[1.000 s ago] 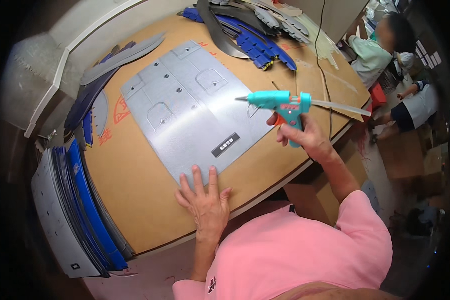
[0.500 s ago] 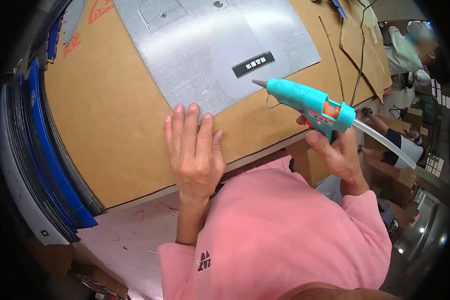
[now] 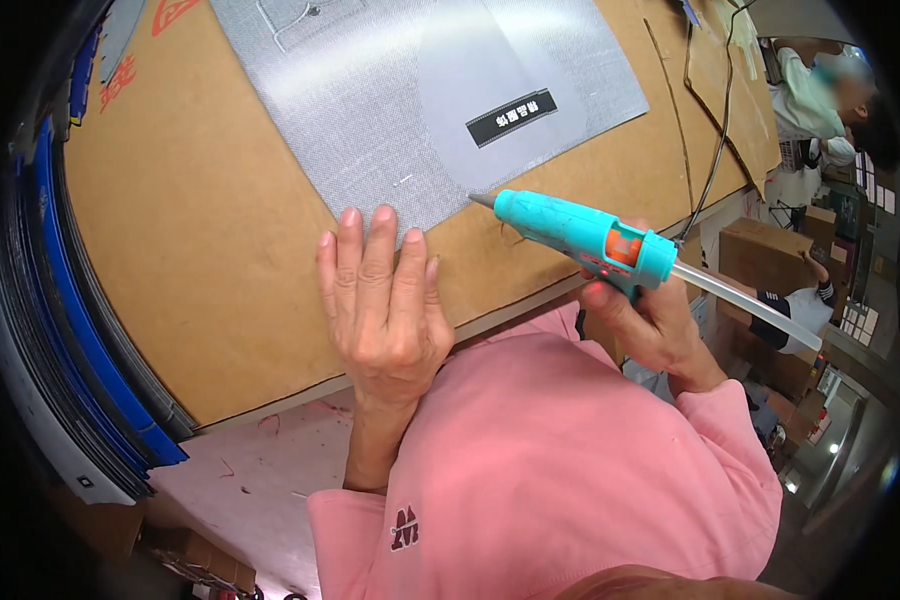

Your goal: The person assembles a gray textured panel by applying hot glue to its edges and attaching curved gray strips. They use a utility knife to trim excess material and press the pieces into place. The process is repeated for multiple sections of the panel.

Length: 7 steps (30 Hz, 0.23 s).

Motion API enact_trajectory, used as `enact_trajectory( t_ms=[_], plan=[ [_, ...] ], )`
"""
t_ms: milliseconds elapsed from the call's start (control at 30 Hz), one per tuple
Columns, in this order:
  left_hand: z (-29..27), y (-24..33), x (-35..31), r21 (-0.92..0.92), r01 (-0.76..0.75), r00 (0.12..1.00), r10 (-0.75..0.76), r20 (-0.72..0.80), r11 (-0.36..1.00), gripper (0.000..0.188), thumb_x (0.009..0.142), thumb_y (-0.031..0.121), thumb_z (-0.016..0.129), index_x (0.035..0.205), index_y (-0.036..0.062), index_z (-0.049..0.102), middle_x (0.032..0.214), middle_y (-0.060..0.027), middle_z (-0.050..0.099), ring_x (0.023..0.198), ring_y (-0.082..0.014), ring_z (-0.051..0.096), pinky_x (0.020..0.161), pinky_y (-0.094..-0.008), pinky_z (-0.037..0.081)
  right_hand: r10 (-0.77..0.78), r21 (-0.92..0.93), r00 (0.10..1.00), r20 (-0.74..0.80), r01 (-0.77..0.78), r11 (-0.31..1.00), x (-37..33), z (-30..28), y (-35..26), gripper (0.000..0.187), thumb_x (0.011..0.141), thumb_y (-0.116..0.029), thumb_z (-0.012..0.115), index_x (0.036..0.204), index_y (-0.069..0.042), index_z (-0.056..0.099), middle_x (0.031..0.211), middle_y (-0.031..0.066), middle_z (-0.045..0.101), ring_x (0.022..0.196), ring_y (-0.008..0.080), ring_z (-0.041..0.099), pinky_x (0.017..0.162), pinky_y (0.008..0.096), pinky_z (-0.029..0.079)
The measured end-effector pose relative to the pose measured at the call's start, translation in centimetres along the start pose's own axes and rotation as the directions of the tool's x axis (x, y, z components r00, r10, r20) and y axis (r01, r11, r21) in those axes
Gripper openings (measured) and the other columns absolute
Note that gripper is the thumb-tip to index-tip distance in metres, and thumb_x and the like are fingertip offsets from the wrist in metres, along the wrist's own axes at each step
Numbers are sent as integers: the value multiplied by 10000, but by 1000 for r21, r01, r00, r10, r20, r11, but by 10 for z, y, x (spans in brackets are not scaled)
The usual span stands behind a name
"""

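A teal hot glue gun [image 3: 570, 225] with an orange inner part is gripped in my right hand [image 3: 650, 320]. A clear glue stick [image 3: 745, 305] sticks out of its back end. The dark nozzle reaches the near edge of a grey, denim-patterned sheet [image 3: 350, 130]; whether it touches cannot be made out. On the sheet are a paler rounded shape and a black label [image 3: 512, 118]. My left hand [image 3: 385, 300] lies flat, fingers stretched, its fingertips on the sheet's near left corner and its palm over the table edge.
The sheet lies on a brown board-topped table [image 3: 200, 270]. A stack of blue and grey panels [image 3: 55, 290] stands at the left. A dark cord [image 3: 720, 140] runs across the right end. Two other people [image 3: 810, 110] and cardboard boxes [image 3: 765, 250] are farther right.
My right hand has brought the glue gun left and nearer me, so its nozzle moved from above the sheet to its near edge. My left hand stays on the corner.
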State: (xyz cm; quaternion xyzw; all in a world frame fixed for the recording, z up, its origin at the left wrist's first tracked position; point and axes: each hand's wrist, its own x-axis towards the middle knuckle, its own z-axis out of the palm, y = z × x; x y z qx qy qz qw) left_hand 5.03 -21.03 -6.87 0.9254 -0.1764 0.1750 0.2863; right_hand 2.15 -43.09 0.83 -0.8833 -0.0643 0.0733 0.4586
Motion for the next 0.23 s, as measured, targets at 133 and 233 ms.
enact_trajectory(
  t_ms=[133, 233],
  plan=[
    [0, 1, 0, 5, 3, 1000, -3, 2, 1000, 221, 776, 79, 684, 981, -3, 689, 1166, -173, 630, 1184, -379, 532, 996, -531, 398, -12, -45, 1000, -14, 11, 999, 1, 0, 4, 318, 858, -185, 665, 1097, -10, 547, 846, 139, 538, 693, 283, 518, 607, 369, 407],
    [0, 1, 0, 18, 4, 1000, -4, 3, 1000, 217, 782, 82, 682, 983, -1, 690, 1167, -170, 630, 1183, -377, 534, 996, -529, 400, -29, -60, 999, -14, 28, 998, 1, 0, 9, 322, 855, -192, 671, 1096, -17, 549, 844, 137, 542, 699, 286, 521, 609, 366, 407]
  ],
)
